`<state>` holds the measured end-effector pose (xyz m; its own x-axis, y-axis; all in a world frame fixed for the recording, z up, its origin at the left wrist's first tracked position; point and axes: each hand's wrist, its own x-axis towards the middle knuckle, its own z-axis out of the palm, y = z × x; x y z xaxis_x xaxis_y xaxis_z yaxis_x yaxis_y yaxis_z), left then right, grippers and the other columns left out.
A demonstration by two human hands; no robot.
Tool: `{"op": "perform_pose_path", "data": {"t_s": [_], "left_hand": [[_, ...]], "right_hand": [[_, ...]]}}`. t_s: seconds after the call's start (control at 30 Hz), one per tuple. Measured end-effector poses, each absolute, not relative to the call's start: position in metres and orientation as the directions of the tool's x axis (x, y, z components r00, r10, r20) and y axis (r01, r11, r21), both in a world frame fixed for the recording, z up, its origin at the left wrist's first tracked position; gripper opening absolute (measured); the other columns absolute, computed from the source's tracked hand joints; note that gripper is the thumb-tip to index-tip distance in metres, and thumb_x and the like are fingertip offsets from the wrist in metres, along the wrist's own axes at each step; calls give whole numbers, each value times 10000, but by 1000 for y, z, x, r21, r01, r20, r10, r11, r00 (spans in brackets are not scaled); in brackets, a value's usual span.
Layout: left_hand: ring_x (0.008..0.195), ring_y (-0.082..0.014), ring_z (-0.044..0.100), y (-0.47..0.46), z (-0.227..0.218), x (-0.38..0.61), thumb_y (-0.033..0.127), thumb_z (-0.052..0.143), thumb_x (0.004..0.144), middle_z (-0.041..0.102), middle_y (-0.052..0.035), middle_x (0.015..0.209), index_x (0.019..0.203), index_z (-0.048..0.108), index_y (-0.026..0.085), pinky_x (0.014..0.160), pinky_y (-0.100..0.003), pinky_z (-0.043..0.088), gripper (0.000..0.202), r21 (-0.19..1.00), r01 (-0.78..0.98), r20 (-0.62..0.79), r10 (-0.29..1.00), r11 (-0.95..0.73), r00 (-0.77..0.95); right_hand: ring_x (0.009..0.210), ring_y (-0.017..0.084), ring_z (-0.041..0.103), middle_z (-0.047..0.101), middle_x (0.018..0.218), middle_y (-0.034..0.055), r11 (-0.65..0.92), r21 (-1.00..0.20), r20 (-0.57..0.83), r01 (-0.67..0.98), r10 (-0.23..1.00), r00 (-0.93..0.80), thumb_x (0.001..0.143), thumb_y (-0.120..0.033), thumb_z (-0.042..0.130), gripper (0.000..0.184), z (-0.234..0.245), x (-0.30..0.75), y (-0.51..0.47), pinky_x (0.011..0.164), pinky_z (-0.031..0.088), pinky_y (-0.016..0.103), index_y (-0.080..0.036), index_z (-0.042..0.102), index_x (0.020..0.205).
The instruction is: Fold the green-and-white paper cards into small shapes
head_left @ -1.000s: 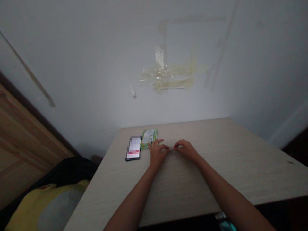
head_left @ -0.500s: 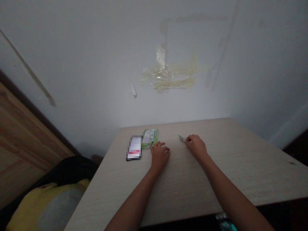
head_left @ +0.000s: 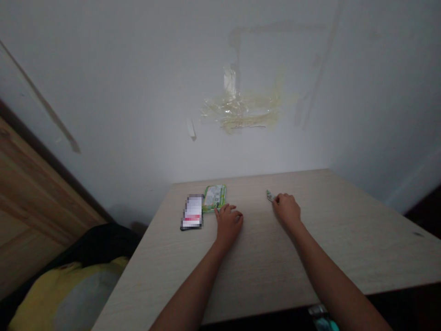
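My left hand (head_left: 228, 222) rests on the table with its fingers spread, the fingertips at the lower right edge of a flat green-and-white printed packet (head_left: 214, 196). Left of that packet, touching or nearly touching it, lies a phone (head_left: 192, 212) with its lit screen blurred out. My right hand (head_left: 286, 208) is closed in a pinch on a small, narrow green-and-white piece, perhaps a crumpled wrapper strip (head_left: 269, 196). The strip sticks out to the upper left of the fingertips, just above or on the tabletop; its held end is hidden.
The pale wooden table (head_left: 330, 243) meets a wall (head_left: 144, 92) at the back. Yellowed clear tape (head_left: 241, 108) sticks to the wall. Beyond the table's left edge sits a yellow and grey soft item (head_left: 76, 294), near a wooden panel (head_left: 27, 193).
My right hand has moved a little to the right with the wrapper strip, which now points more steeply upward. The left hand, packet and phone have stayed in place.
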<state>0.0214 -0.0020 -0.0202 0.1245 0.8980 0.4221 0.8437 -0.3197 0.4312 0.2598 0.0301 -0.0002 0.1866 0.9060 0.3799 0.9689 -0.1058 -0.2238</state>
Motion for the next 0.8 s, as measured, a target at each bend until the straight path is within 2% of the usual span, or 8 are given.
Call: {"op": "perform_pose_path", "data": {"t_s": [0.63, 0.8], "left_hand": [[1242, -284, 452, -4, -17, 22, 253, 605, 824, 619, -51, 1192, 833, 725, 269, 1094, -669, 128, 121, 451, 835, 412, 903, -316, 120], [1235, -283, 459, -4, -16, 22, 256, 594, 832, 615, -54, 1202, 850, 719, 270, 1094, -665, 137, 127, 457, 831, 406, 906, -317, 122]], "right_hand": [[950, 279, 547, 628, 961, 137, -86, -237, 390, 968, 904, 176, 878, -356, 551, 235, 2, 258, 29, 715, 409, 334, -175, 653, 988], [983, 284, 524, 610, 967, 149, 1, -250, 449, 968, 886, 115, 889, -301, 520, 222, 4, 252, 28, 796, 414, 352, -160, 654, 997]]}}
